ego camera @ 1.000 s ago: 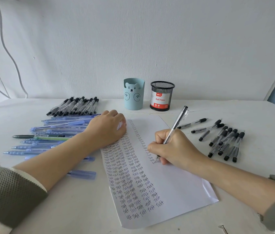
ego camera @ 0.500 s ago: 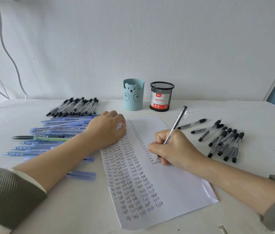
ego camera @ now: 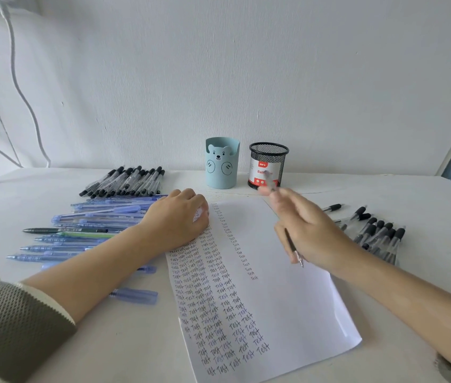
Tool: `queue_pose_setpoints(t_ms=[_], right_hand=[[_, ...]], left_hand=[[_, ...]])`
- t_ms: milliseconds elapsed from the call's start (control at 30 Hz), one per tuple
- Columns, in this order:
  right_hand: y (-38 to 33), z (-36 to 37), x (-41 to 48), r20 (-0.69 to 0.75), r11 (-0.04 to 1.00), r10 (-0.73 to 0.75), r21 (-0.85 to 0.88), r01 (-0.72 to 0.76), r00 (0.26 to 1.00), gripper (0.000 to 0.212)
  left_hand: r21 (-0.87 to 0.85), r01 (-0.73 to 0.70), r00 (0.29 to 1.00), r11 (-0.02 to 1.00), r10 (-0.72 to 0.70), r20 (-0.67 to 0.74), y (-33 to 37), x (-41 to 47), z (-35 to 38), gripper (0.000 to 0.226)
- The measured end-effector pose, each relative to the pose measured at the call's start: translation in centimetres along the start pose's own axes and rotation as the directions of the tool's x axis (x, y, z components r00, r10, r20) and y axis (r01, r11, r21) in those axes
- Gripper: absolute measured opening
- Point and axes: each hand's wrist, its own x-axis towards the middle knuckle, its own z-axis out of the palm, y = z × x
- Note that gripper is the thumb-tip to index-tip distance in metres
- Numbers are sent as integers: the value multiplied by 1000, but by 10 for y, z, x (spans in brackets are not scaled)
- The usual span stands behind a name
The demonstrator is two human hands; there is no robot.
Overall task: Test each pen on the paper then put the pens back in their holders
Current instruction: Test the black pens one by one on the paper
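Note:
A white sheet of paper (ego camera: pixel 287 286) covered in columns of the word "Test" lies in front of me. My left hand (ego camera: pixel 177 219) rests on its top left corner, fingers loosely curled. My right hand (ego camera: pixel 307 230) is lifted above the paper and holds a clear pen (ego camera: pixel 294 251) whose tip points down and toward me; its upper end is blurred in front of the black mesh holder (ego camera: pixel 268 164). A light blue bear holder (ego camera: pixel 222 163) stands beside the mesh one. Black-capped pens lie in a pile at right (ego camera: pixel 376 233) and in a row at back left (ego camera: pixel 127 181).
Several blue pens (ego camera: pixel 94 219) lie side by side left of the paper, with a black and a green pen among them. Two more blue pens (ego camera: pixel 135 295) lie near my left forearm. The wall stands right behind the holders.
My right hand stopped writing, lifted off the paper and swung the pen round so that its tip now points back toward me. My left hand stayed put.

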Motion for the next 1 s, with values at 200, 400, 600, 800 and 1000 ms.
queue_pose_setpoints(t_ms=[200,400,600,800,1000], right_hand=[[29,-10,12,-25,833,-395,-432,346,919,31],[36,-2,10,162,827,-340,-418,376,926,36],[41,0,11,173,887,-262,-343,307,949,36],[39,2,10,183,941,-213,-226,252,960,37],[35,5,6,158,937,-204,-255,240,966,33]], left_hand=[[3,5,1000,1000,-5,8,0,-1,-2,29],[-3,5,1000,1000,-5,17,0,-1,-2,29],[-2,6,1000,1000,-6,19,0,0,-1,28],[-12,7,1000,1000,-6,17,0,0,-1,27],[-15,7,1000,1000,-7,17,-1,1,0,27]])
